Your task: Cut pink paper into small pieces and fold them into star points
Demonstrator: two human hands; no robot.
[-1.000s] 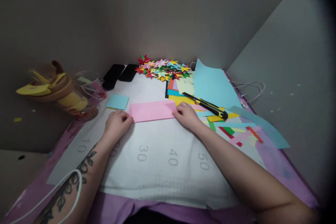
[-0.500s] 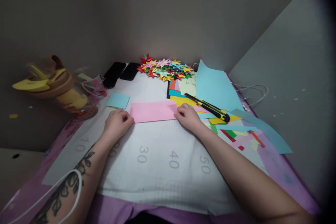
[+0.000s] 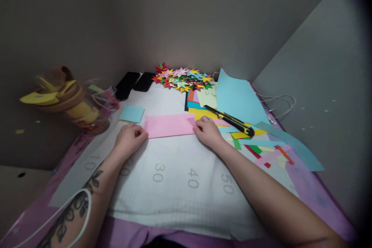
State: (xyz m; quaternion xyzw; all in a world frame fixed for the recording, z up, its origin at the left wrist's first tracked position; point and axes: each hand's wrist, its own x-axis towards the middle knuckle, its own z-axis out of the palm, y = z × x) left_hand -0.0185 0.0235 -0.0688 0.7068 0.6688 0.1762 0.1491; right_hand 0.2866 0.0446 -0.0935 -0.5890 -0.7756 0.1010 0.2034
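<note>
Pink paper [image 3: 170,125] stretched flat at mid-frame between my hands.
My left hand [image 3: 130,138] pinches its near left corner and my right hand [image 3: 207,131] its right edge, probably to hold the fold straight. Left of frame, a brown-rimmed cup [image 3: 76,96] holds yellow pieces, too unclear for me to name; the cutter [image 3: 232,121] lies right of centre.

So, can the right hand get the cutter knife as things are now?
Probably yes: the cutter knife lies uncovered near the right hand, but that hand holds the pink paper.
</note>
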